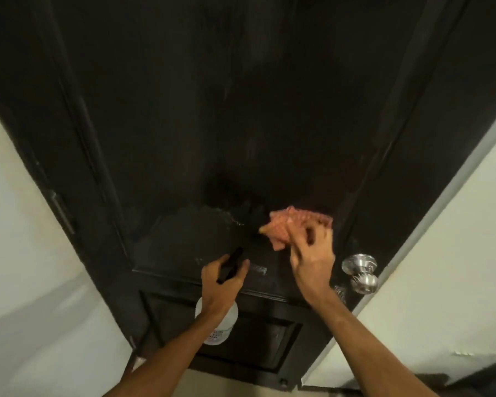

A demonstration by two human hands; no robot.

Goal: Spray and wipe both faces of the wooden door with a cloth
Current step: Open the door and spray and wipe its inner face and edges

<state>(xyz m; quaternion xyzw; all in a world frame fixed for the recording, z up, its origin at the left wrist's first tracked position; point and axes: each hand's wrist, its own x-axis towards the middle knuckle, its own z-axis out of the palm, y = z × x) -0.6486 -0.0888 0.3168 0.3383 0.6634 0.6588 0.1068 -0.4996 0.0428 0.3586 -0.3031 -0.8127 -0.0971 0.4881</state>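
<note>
the right hand (312, 259), right of centre in the lower half of the frame, pinches an orange cloth (289, 227) and holds it against the dark wooden door (241, 110), its fingers curled into the fabric. the cloth bunches above and to the left of the hand, touching the door face. the left hand (222, 279), lower centre, grips the black trigger head of a spray bottle (216, 319), fingers wrapped round it; the bottle's pale body hangs below the wrist. a patch of wet droplets (201, 222) lies on the door just left of the cloth. a silver door knob (360, 272) sits at the right edge of the door, near the right hand. pale walls (20, 253) flank the door at both lower sides of the frame.
</note>
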